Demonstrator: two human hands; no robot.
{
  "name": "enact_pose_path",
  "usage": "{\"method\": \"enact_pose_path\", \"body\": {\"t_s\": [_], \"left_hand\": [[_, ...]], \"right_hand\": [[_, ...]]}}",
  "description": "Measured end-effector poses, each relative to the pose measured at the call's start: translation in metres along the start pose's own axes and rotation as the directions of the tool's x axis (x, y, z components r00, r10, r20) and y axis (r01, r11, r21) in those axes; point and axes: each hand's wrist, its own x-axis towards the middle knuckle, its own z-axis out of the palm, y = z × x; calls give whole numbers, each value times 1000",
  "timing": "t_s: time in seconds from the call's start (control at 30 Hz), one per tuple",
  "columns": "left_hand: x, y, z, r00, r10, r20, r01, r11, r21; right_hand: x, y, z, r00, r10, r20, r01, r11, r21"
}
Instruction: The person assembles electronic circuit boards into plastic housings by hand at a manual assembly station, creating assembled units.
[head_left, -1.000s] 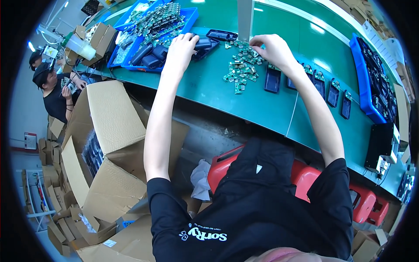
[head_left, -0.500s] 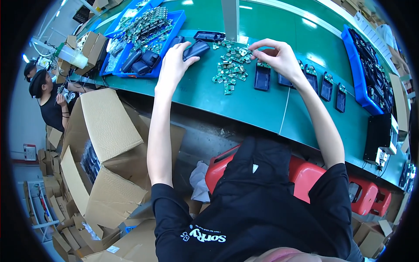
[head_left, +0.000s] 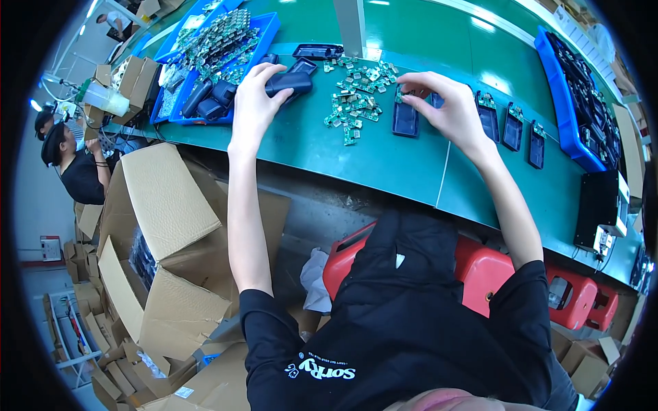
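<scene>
At the left of the bench, my left hand [head_left: 257, 103] curls its thumb and fingers around a dark plastic casing [head_left: 296, 81]. More dark casings lie against it, and its fingers partly hide them. My right hand [head_left: 445, 109] is at the top end of an open dark casing half [head_left: 405, 122] lying on the bench. Thumb and forefinger pinch at a small green circuit board [head_left: 399, 93] there, which they partly cover. Between my hands spreads a loose pile of small green circuit boards [head_left: 355, 103].
Right of my right hand, several casing halves [head_left: 513, 130] with boards stand in a row. A blue bin [head_left: 565, 113] of dark parts is at far right, beside a black box device [head_left: 598, 209]. Another blue bin [head_left: 271, 34] holds boards and casings. An open carton [head_left: 171, 198] stands below left.
My right hand has come down from beside the board pile to the top of the open casing half. My left hand has closed further around the dark casing. The view has shifted slightly.
</scene>
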Motion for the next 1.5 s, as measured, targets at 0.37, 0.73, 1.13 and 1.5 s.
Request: {"method": "enact_pose_path", "body": {"t_s": [0.37, 0.73, 1.13, 1.5], "left_hand": [[-2, 31, -7, 875, -453, -169, 309, 794, -524], [-54, 113, 40, 825, -517, 229, 3, -401, -916], [-94, 159, 66, 820, -303, 486, 462, -153, -874], [-103, 167, 72, 850, -194, 490, 498, -12, -867]], "right_hand": [[-23, -8, 1, 997, -67, -27, 68, 996, 59], [-32, -26, 8, 986, 161, 52, -164, 829, 534], [-39, -20, 10, 989, 139, 54, -150, 904, 399], [-39, -23, 19, 950, -312, -8, 311, 948, -64]]}}
